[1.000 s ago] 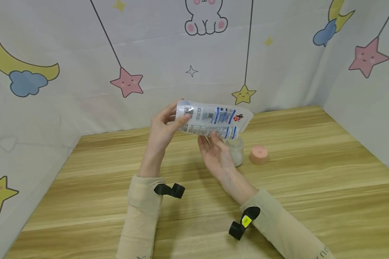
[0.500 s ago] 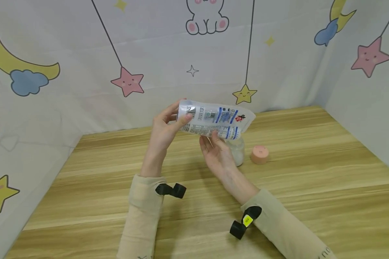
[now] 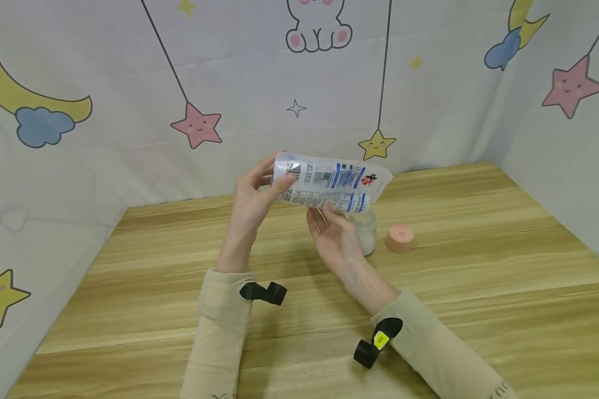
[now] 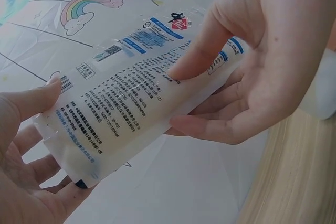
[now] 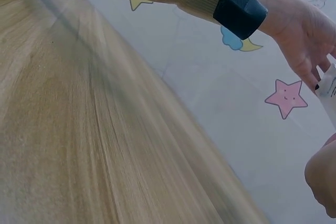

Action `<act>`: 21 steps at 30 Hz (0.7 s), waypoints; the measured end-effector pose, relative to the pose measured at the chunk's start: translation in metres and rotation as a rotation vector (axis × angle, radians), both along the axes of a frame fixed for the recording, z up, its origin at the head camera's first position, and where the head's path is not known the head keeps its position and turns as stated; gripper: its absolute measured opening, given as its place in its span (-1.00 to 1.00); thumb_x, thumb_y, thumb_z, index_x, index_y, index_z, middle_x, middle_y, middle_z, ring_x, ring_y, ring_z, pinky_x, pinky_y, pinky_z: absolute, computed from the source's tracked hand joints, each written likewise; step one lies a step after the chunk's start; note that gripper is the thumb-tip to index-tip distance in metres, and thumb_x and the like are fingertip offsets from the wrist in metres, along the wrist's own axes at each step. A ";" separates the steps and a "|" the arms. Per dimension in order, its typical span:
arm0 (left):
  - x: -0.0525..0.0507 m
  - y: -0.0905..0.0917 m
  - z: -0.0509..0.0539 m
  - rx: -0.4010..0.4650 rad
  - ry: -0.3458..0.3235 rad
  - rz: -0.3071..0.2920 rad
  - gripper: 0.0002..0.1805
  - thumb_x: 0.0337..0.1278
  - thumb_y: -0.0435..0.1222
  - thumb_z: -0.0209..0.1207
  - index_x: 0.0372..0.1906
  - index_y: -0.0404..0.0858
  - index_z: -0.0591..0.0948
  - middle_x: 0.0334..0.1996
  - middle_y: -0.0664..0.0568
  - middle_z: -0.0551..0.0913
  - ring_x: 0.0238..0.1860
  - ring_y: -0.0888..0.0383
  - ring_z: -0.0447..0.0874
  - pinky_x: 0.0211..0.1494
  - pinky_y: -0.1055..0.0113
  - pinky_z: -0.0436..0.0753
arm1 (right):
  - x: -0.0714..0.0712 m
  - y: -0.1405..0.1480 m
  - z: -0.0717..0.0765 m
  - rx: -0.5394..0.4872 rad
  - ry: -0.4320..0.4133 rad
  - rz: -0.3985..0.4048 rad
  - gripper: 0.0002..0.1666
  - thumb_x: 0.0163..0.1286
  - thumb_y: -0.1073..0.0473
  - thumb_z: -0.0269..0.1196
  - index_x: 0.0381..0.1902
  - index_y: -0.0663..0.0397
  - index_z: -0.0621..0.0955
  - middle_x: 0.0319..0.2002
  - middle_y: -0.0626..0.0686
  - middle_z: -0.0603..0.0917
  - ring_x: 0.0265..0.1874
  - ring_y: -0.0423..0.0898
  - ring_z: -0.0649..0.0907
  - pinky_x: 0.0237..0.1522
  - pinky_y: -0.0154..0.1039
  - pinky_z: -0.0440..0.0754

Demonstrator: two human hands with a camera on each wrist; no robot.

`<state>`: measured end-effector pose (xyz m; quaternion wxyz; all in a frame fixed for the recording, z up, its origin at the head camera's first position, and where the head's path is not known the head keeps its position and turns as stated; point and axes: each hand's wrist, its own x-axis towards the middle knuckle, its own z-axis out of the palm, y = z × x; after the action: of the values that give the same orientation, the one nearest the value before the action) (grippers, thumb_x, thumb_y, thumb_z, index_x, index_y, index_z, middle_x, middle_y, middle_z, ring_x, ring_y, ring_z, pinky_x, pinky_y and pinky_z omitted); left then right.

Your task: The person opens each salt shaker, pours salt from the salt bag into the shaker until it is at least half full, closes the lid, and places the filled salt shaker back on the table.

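Printed plastic pouch: held sideways in the air above the counter. Pinched near the barcode by the left grip, with thumb on the printed face and fingers behind. Held along the lower edge too by the right grip, narrow, with thumb on the text. Just changed: hardly anything, beyond a slight slip of the right thumb towards that lower edge. Judged from that: a steady hold or a small regrip, rather than a new step. Compared with half a second ago: same tilt, same place, same left pinch (any tiny shift possibly down to the head camera). Partly hidden behind the right grip: a clear jar with pale contents, unmoved. Just beside that: a pink lid, likewise unmoved.
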<state>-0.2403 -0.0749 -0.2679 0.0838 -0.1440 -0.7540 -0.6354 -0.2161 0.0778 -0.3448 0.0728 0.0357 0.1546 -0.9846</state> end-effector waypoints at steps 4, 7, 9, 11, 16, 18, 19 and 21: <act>0.000 0.000 0.000 -0.003 0.007 0.008 -0.47 0.12 -0.19 0.30 0.25 0.02 0.52 -0.06 0.06 0.59 -0.05 0.15 0.46 -0.09 0.31 0.55 | 0.000 0.000 -0.001 0.027 0.016 0.009 -0.66 0.44 0.36 -0.02 0.06 -0.12 0.44 -0.03 -0.12 0.63 0.04 -0.20 0.58 0.35 -0.30 0.36; 0.001 -0.001 0.000 -0.005 0.013 0.010 -0.47 0.13 -0.19 0.30 0.25 0.01 0.52 -0.05 0.03 0.58 -0.04 0.15 0.45 -0.10 0.31 0.54 | -0.001 -0.001 -0.002 0.043 0.015 0.009 -0.67 0.45 0.34 -0.03 0.07 -0.10 0.45 -0.03 -0.12 0.63 0.05 -0.21 0.58 0.36 -0.31 0.35; 0.001 -0.001 -0.001 -0.005 0.013 0.011 -0.46 0.13 -0.18 0.30 0.26 0.01 0.52 -0.03 0.02 0.58 -0.05 0.15 0.45 -0.10 0.31 0.54 | -0.001 -0.001 -0.003 0.053 0.012 0.007 -0.68 0.46 0.33 -0.03 0.08 -0.10 0.45 -0.03 -0.12 0.63 0.05 -0.21 0.57 0.37 -0.31 0.33; 0.002 -0.001 0.000 -0.005 0.012 0.012 -0.46 0.13 -0.18 0.30 0.26 0.02 0.52 -0.03 0.02 0.58 -0.05 0.15 0.45 -0.10 0.31 0.54 | 0.000 -0.001 -0.003 0.064 0.014 0.006 -0.69 0.47 0.31 -0.04 0.08 -0.10 0.44 -0.03 -0.12 0.62 0.06 -0.22 0.56 0.38 -0.31 0.32; 0.001 -0.001 0.000 -0.008 0.004 0.013 -0.46 0.13 -0.17 0.30 0.26 0.04 0.52 -0.04 0.05 0.57 -0.04 0.16 0.44 -0.08 0.31 0.53 | 0.000 -0.002 -0.003 0.079 0.011 0.001 -0.73 0.49 0.29 -0.06 0.05 -0.05 0.45 -0.07 -0.10 0.64 0.02 -0.23 0.60 0.37 -0.32 0.35; 0.001 -0.001 -0.001 -0.009 0.002 0.011 -0.46 0.13 -0.17 0.30 0.26 0.05 0.51 -0.04 0.05 0.58 -0.04 0.16 0.44 -0.07 0.30 0.53 | 0.000 -0.002 -0.003 0.081 0.008 -0.001 -0.74 0.49 0.29 -0.06 0.04 -0.04 0.45 -0.08 -0.09 0.64 -0.01 -0.23 0.61 0.35 -0.32 0.37; 0.001 -0.001 -0.001 -0.010 0.001 0.011 -0.46 0.13 -0.17 0.30 0.26 0.05 0.51 -0.03 0.05 0.58 -0.04 0.15 0.44 -0.07 0.30 0.53 | 0.000 -0.002 -0.003 0.082 0.007 -0.001 -0.75 0.49 0.29 -0.06 0.04 -0.03 0.45 -0.09 -0.09 0.65 -0.01 -0.23 0.62 0.34 -0.32 0.38; 0.000 -0.001 -0.001 -0.010 0.000 0.009 -0.46 0.13 -0.16 0.30 0.26 0.05 0.51 -0.01 0.03 0.58 -0.04 0.15 0.44 -0.07 0.30 0.53 | 0.000 -0.002 -0.003 0.081 0.005 0.000 -0.75 0.50 0.28 -0.07 0.05 -0.04 0.44 -0.09 -0.09 0.65 -0.02 -0.23 0.63 0.32 -0.33 0.40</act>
<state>-0.2400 -0.0758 -0.2686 0.0860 -0.1408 -0.7579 -0.6312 -0.2156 0.0759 -0.3474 0.0708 0.0361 0.1944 -0.9777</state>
